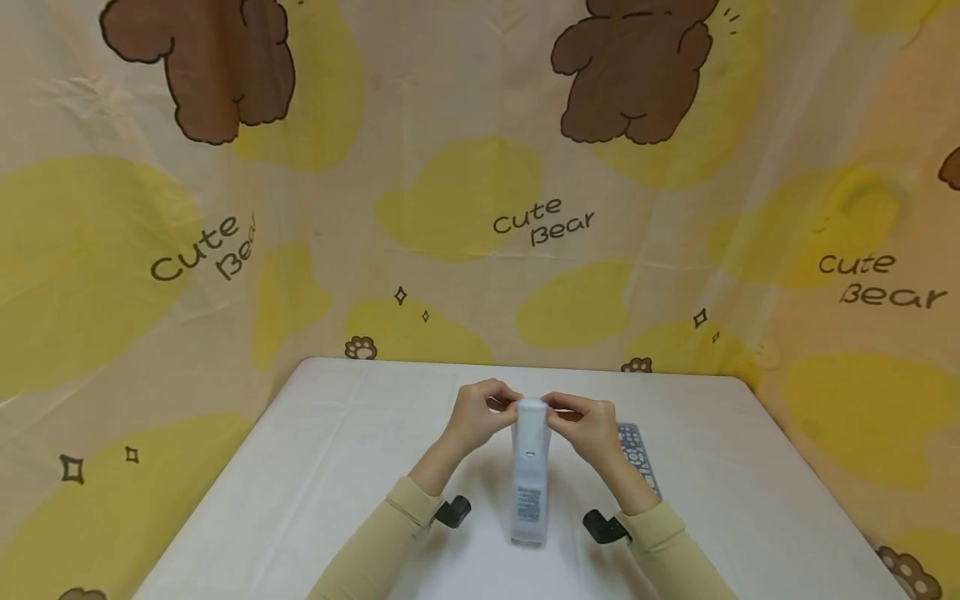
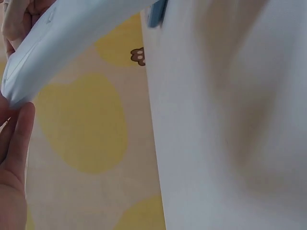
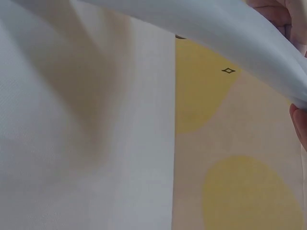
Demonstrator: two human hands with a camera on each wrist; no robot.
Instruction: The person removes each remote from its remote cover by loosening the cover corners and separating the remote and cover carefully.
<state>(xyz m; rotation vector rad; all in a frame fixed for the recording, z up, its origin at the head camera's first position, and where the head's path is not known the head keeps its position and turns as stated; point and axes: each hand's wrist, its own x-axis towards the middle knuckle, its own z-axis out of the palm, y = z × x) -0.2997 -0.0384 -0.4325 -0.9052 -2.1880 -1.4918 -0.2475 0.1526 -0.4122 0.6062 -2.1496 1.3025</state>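
Observation:
A long white remote control (image 1: 529, 467) is held up over the table, its back with a small notch and a block of printed text facing the head camera. My left hand (image 1: 483, 412) pinches the left side of its top end between thumb and fingers. On the opposite side of that end, my right hand (image 1: 588, 425) pinches it the same way. Seen in the left wrist view, the pale remote's body (image 2: 72, 38) slants down to the pinched tip. Only fingertips of the right hand (image 3: 300, 124) show at the right wrist view's edge.
A second remote control (image 1: 636, 450), grey with many buttons, lies on the white table (image 1: 360, 467) behind my right forearm. A printed bear curtain (image 1: 450, 192) hangs along the table's far edge. Black wrist cameras (image 1: 453, 512) sit at both sleeves.

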